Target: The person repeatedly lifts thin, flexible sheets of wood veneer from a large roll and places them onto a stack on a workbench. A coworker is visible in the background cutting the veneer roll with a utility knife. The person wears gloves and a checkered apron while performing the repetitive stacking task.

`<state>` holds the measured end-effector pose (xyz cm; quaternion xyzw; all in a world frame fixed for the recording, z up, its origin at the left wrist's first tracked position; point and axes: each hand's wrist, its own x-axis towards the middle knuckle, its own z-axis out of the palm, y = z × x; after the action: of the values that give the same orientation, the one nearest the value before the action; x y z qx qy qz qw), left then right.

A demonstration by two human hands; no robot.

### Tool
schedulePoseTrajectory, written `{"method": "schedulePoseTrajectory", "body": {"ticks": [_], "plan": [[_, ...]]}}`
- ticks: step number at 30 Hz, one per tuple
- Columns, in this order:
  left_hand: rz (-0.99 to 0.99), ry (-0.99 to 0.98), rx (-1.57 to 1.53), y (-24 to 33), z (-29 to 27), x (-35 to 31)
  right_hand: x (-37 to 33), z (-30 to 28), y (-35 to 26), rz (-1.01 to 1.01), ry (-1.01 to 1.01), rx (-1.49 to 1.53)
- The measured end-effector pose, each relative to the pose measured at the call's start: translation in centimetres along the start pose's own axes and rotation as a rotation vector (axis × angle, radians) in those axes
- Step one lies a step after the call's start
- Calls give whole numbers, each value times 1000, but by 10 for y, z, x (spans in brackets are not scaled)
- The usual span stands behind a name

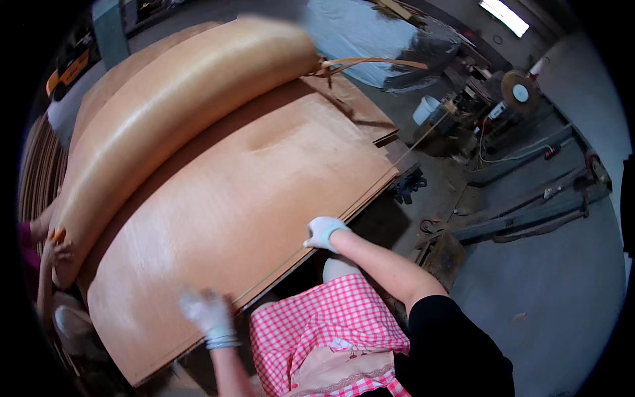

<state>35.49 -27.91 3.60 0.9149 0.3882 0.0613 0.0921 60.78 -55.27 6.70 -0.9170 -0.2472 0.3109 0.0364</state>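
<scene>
The flat wooden sheet (231,192) spreads before me, its far part hidden behind a curled sheet (178,99) whose upper end blurs away. My gloved left hand (202,311) smears over the near edge, fingers too blurred to tell. My right hand (324,233) lies along that edge, grip unclear. Leftmost, a co-worker's hand (61,253) meets the curl, the body cut off.

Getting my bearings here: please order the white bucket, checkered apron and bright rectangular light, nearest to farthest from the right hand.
In the head view, from the right hand:
1. Checkered apron: just below.
2. White bucket: up and right.
3. Bright rectangular light: upper-right background.
</scene>
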Motion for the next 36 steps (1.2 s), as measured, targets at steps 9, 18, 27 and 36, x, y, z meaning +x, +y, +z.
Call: {"method": "schedulePoseTrajectory", "body": {"ticks": [9,18,27,36], "plan": [[352,-215,-185,177,56,-16,0,-10,56,-91,-19,181],[339,-209,-166,176,56,-17,10,-103,302,296,186,-60],[342,-208,-155,177,55,-20,32,-64,351,752,591,507],[405,29,-419,174,46,-29,-41,8,149,40,775,646]]}}
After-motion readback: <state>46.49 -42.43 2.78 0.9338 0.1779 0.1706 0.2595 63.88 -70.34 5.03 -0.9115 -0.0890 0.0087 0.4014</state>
